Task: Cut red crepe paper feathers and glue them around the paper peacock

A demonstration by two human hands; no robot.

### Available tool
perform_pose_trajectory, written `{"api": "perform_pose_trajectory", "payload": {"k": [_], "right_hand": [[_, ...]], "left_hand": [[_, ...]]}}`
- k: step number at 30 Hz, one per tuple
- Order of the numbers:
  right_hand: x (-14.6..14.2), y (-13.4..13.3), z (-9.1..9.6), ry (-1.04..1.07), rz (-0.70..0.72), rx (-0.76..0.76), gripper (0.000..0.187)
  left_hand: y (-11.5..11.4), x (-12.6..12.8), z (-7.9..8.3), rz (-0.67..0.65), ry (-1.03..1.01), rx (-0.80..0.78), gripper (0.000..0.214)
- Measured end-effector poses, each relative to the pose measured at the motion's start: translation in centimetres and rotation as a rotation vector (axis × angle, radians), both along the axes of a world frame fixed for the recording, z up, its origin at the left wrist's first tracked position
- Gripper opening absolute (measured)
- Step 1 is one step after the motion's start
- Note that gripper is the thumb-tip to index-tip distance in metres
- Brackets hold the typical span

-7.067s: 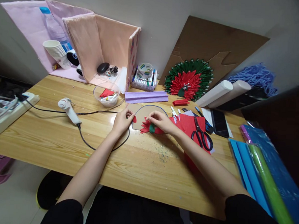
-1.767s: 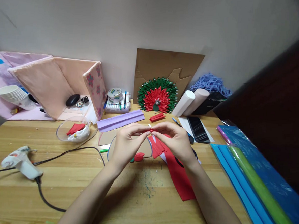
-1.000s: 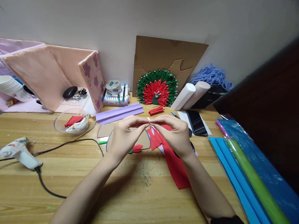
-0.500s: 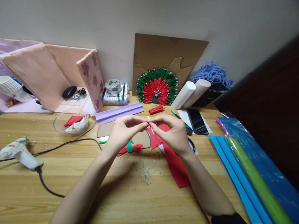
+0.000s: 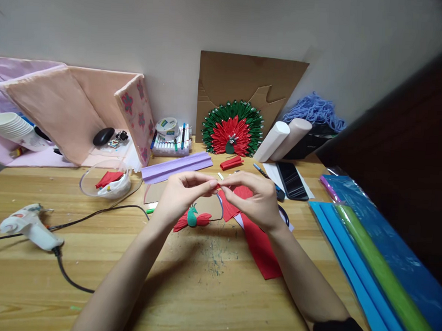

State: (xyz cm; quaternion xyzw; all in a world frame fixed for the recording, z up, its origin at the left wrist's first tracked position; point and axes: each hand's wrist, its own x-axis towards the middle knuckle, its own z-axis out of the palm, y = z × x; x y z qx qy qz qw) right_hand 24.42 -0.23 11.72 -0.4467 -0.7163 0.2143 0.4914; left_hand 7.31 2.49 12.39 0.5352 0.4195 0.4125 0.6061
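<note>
My left hand (image 5: 183, 195) and my right hand (image 5: 254, 197) are raised just above the wooden table (image 5: 206, 284), fingertips meeting. Between them they pinch a small red paper strip (image 5: 220, 184). Under the hands lies a half-round cardboard base (image 5: 205, 207) with a small green bird body and red paper petals (image 5: 192, 217) on it. Red paper sheets (image 5: 261, 243) lie under my right wrist. A finished red and green paper peacock fan (image 5: 232, 129) leans on brown cardboard (image 5: 248, 80) at the wall.
A glue gun (image 5: 28, 226) with a black cord lies at the left. A clear bowl (image 5: 105, 183) of scraps, a purple folded paper (image 5: 178, 167), a marker box (image 5: 172, 145), a phone (image 5: 291, 180) and blue and green paper rolls (image 5: 379, 275) surround the work spot. A pink fabric box (image 5: 74, 114) stands at the back left.
Since seven seconds ago both hands lifted from the cardboard base and now pinch a red strip in the air. In the last second the hands shifted only slightly, uncovering the green bird piece.
</note>
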Motion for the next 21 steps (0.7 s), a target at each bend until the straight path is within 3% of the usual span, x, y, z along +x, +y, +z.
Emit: {"api": "perform_pose_trajectory", "payload": {"k": [8, 15, 21], "right_hand": [[-0.2, 0.8, -0.8, 0.289, 0.094, -0.326, 0.010], [-0.1, 1.2, -1.2, 0.307, 0.094, -0.366, 0.013], [-0.1, 1.1, -1.2, 0.348, 0.084, -0.399, 0.014]], "left_hand": [[-0.4, 0.0, 0.3, 0.039, 0.108, 0.114, 0.022], [-0.7, 0.1, -0.1, 0.023, 0.151, 0.241, 0.018], [-0.8, -0.2, -0.3, 0.037, 0.331, 0.561, 0.013]]}}
